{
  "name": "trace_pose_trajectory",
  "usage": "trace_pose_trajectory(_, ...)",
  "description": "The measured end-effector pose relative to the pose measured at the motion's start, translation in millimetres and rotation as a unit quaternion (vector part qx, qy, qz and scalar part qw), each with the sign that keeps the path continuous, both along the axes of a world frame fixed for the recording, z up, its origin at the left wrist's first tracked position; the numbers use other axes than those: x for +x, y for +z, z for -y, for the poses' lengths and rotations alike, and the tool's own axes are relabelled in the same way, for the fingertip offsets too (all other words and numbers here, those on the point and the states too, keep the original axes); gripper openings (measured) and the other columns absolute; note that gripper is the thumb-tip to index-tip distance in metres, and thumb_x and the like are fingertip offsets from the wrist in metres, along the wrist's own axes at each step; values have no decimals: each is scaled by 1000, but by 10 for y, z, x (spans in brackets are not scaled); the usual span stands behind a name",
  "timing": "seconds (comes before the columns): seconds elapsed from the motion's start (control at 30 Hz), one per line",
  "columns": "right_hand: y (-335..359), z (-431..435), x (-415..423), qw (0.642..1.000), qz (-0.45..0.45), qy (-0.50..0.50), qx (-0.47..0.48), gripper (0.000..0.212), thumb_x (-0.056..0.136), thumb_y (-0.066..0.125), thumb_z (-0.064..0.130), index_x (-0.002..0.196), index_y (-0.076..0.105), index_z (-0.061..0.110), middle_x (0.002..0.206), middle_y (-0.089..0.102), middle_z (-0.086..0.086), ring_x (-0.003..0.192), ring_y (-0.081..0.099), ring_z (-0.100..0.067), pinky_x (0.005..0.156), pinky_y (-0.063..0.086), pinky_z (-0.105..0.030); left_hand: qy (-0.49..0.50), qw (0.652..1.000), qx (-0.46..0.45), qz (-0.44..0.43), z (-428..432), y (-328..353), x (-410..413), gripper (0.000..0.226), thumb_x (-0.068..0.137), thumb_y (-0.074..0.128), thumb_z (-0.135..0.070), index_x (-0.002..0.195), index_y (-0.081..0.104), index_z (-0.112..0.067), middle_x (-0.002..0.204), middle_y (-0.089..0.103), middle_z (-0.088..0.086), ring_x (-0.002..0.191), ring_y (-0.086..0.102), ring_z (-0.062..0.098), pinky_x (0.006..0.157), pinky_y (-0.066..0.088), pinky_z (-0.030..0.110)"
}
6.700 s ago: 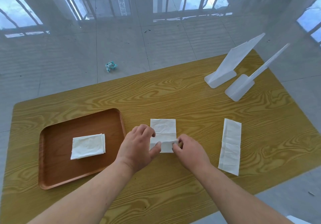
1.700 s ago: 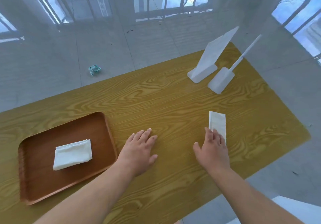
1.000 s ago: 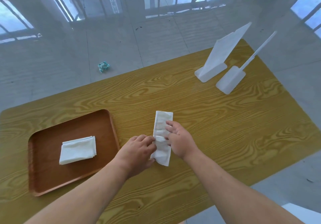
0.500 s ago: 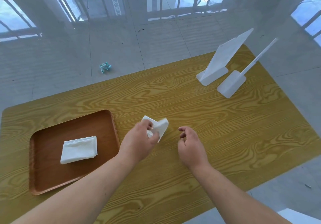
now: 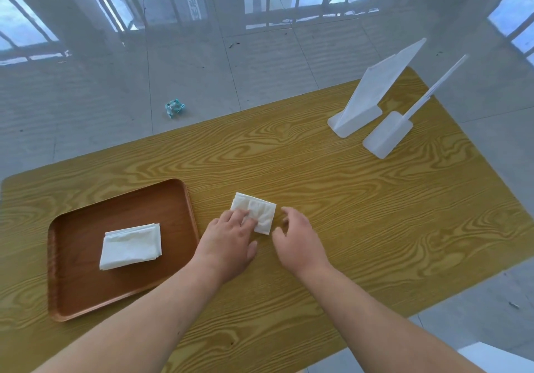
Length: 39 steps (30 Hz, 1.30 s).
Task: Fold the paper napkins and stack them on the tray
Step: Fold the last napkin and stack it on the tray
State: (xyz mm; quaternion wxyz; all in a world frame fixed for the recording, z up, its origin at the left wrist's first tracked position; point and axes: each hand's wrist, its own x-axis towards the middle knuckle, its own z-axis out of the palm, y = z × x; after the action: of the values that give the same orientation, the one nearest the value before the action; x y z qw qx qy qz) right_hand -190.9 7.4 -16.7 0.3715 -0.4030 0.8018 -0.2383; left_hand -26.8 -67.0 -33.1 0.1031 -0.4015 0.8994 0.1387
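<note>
On the left stands the tray (image 5: 185, 199), and a small stack of folded napkins (image 5: 130, 246) lies in its middle. Just to the right of the tray, on the worktop (image 5: 375, 213), lies the folded napkin (image 5: 258, 212) of this step. The left hand (image 5: 229, 241) rests on its near-left corner with the fingers flat; this grip presses the paper down and does not pinch it. The right hand (image 5: 299, 241) is just beside the napkin's right edge, fingers loosely spread and holding nothing; whether a fingertip touches the paper I cannot tell.

I think the main risk is that the fold springs open. The paper is light and creased, so if the left hand lifts before the crease is pressed well, the layers may rise. When the napkin is carried to the tray, it could slide apart or land crooked on the stack, and a careless push could shift the stack too.

The left fingers hide part of the napkin, so the number of its layers is not clear. Far right stand two white plastic stands (image 5: 372, 95); what they are for is hard to tell. At the bottom right corner a pale object (image 5: 500, 358) is cut off.
</note>
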Motion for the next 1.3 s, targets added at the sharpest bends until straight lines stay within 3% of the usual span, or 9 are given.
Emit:
trace_pose_trajectory(0.17,33,245,42,943,269,-141,134,22,92,60,22,110,66,9,82,72,-6,53,58,-14,46,49,-28,-29,999,4,-27,-103,18,99,50,92,51,-54,133,51,-27,141,48,-2,124,44,22,99,48,38)
trace_pose_trajectory(0.33,12,236,155,990,110,-20,90,13,78,63,18,79,65,5,63,57,2,59,49,-17,55,39,-33,14,993,28,-116,-112,99,205,50,89,59,-46,134,51,-25,130,55,-5,117,50,21,97,47,36)
trace_pose_trajectory(0.5,239,314,337,961,273,-40,-6,5,67,61,22,68,58,18,67,55,1,64,49,-18,59,38,-34,196,948,47,-247,57,259,426,79,79,69,-58,144,35,-30,150,42,-7,137,37,15,110,31,31)
trace_pose_trajectory(0.57,309,393,409,936,349,-56,-11,19,71,63,18,86,71,8,80,70,-5,73,63,-20,66,49,-35,310,878,200,-305,164,389,517,103,67,77,-65,150,28,-31,145,44,-11,132,43,10,109,38,32)
trace_pose_trajectory(0.63,357,493,508,911,407,-69,-8,27,74,62,15,97,73,5,90,76,-10,79,71,-22,67,57,-34,418,724,378,-398,262,499,638,113,58,90,-55,150,33,-22,135,59,0,119,61,17,100,53,42)
trace_pose_trajectory(0.73,411,641,738,892,445,-73,22,29,80,61,15,107,72,9,98,79,-13,86,76,-26,68,60,-37,445,620,489,-422,353,560,948,58,78,88,-27,127,61,-11,110,77,8,92,74,19,70,59,33)
trace_pose_trajectory(0.9,324,865,1282,942,321,2,94,11,95,61,11,97,72,13,88,79,-12,65,69,-20,60,56,-36,503,670,369,-402,411,440,1634,8,91,75,-20,95,75,-12,97,79,15,86,75,28,77,63,44)
trace_pose_trajectory(1.13,191,1098,1907,967,157,129,151,18,91,65,22,91,72,5,74,70,-10,49,65,-17,43,50,-26,468,830,169,-254,473,304,2380,27,90,65,-48,72,69,-29,65,70,-13,62,64,14,59,54,46)
trace_pose_trajectory(1.3,143,1152,2084,964,-5,226,137,26,88,66,34,73,65,12,66,69,-2,53,57,-18,51,44,-30,441,873,86,-189,511,219,2512,32,91,63,-52,68,58,-30,63,63,-9,61,57,9,51,37,33)
